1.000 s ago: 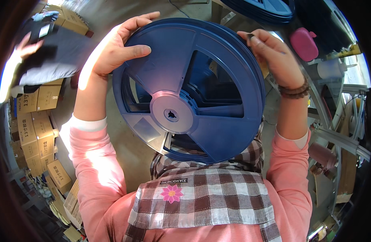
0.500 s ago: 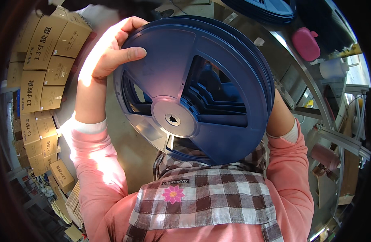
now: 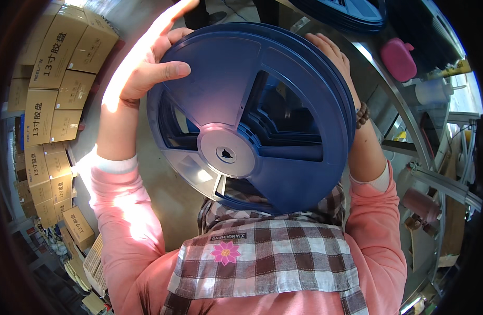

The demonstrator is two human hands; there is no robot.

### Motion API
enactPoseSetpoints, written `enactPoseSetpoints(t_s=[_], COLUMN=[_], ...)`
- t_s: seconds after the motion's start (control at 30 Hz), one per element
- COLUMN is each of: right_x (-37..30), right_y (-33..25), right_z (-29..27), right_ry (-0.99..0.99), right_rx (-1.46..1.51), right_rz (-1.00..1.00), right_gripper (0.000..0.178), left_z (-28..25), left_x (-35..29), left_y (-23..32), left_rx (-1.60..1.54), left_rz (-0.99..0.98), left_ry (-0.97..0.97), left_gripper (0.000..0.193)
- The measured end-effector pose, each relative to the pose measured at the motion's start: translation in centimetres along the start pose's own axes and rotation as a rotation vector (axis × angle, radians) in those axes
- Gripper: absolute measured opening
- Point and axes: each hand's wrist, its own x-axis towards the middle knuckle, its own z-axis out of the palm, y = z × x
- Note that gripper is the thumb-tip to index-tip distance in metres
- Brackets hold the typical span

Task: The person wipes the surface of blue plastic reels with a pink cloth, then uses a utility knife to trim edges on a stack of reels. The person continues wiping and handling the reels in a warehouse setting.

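A stack of several dark blue plastic reels (image 3: 215, 79) is tilted in front of my body, its lower edge against my checked apron (image 3: 262, 252). The top reel has a pale round hub with a small hole and large cut-out windows, through which more reel layers show. My left hand (image 3: 160, 60) grips the upper left rim, thumb flat on the top face and forefinger stretched upward off the edge. Along the upper right rim lie the fingers of my right hand (image 3: 333, 55), pressed against the stack's side; its palm is partly hidden behind the reels.
Stacked brown cartons (image 3: 55, 52) line the left side. Another pile of blue reels (image 3: 351, 16) lies at the far right, near a pink case (image 3: 397, 59) and a white bottle (image 3: 433, 90). A metal frame (image 3: 446, 181) runs along the right. A person's dark-clothed legs (image 3: 197, 16) stand at the far edge.
My right hand has come up from behind the reels, so its fingers now show on the upper right rim. My left forefinger has lifted off the edge. The stack has barely shifted.
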Motion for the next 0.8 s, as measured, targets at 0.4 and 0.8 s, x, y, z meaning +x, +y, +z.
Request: enactPoseSetpoints(t_s=[0.4, 0.8], right_x=[2.0, 0.0], right_y=[4.3, 0.9], right_z=[-7.1, 0.3], right_ry=[-0.387, -0.312], right_rx=[1.564, 1.605], right_rz=[0.272, 0.007], right_gripper=[0.024, 0.033], left_z=[-1.1, -1.8], left_x=[0.6, -0.2], left_y=[-1.7, -0.9], left_rx=[0.189, 0.083], left_rz=[0.002, -0.031], left_ry=[-0.058, -0.079], left_gripper=[0.059, 0.057])
